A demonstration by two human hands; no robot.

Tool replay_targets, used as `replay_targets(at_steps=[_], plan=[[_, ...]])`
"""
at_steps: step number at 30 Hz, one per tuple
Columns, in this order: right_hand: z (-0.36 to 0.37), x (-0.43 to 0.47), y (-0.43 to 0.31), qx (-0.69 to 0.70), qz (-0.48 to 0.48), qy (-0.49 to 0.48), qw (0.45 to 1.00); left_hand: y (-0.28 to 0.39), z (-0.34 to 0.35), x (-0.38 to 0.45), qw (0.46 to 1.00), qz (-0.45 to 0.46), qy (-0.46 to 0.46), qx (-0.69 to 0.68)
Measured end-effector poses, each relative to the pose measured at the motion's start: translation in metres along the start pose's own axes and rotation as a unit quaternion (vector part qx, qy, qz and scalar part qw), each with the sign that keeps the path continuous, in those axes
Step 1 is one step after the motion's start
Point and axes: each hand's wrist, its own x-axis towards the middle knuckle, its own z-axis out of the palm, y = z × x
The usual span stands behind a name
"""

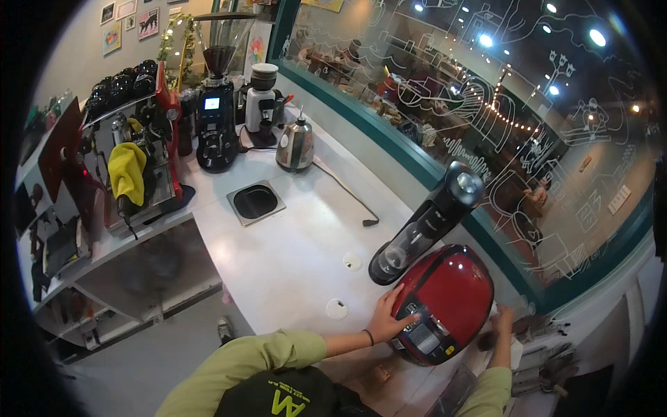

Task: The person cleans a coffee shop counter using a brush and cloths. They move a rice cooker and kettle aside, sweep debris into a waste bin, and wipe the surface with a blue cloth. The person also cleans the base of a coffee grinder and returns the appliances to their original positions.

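A red and black rice cooker stands at the right end of the white counter. My left hand rests on its left side and front edge, beside the control panel, fingers spread. My right hand is beyond the cooker's right side, by something white; whether it grips this is not clear. Just behind the cooker stands a black appliance with a clear jug. A black plug on a cable lies on the counter to its left.
A steel kettle, a black coffee grinder and a smaller white grinder stand at the back. An espresso machine with a yellow cloth is at left. A square steel insert sits in the counter.
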Motion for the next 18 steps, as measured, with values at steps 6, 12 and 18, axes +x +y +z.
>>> replay_targets(at_steps=[6, 12, 18], plan=[[0.003, -0.004, -0.02, 0.011, 0.025, 0.014, 1.0, 0.0, -0.005, -0.001, 1.0, -0.019, 0.003, -0.001], [0.0, -0.005, -0.029, 0.014, 0.05, 0.024, 0.998, 0.005, -0.006, -0.004, 1.0, -0.024, 0.001, -0.003], [-0.007, -0.007, -0.056, -0.023, 0.07, -0.06, 0.995, 0.002, -0.008, -0.008, 1.0, -0.015, 0.015, 0.017]])
